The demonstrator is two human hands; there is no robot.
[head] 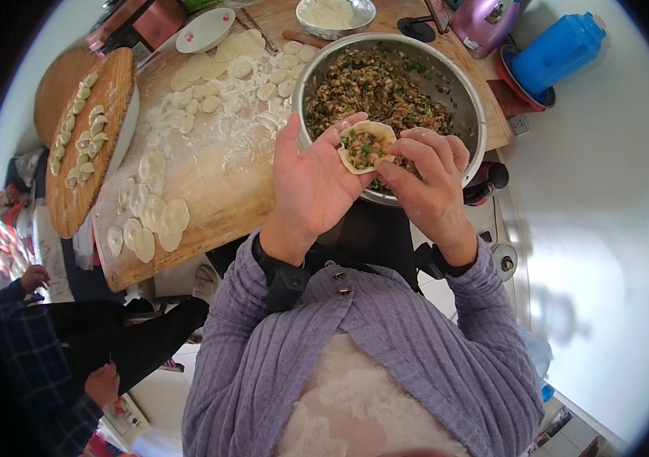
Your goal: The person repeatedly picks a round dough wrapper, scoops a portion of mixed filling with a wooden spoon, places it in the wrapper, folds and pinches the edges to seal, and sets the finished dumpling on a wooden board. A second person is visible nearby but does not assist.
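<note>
A round dumpling wrapper [384, 131] holds a mound of chopped green and brown filling [364, 147], its edges turned up around it. Palm up, my left hand [318, 183] supports the wrapper on its fingers, with the thumb spread away to the left. The thumb and fingertips of my right hand [430, 171] pinch the wrapper's right edge. Both hands are over the near side of a large metal bowl [477, 137] of minced filling [381, 85].
Flat dough wrappers [153, 214] and small dough discs lie on a floured wooden board [215, 188]. Folded dumplings [93, 137] sit in rows on a round wooden board [121, 80] at left. A flour bowl [364, 23] stands behind. Another person's hand [102, 384] is at lower left.
</note>
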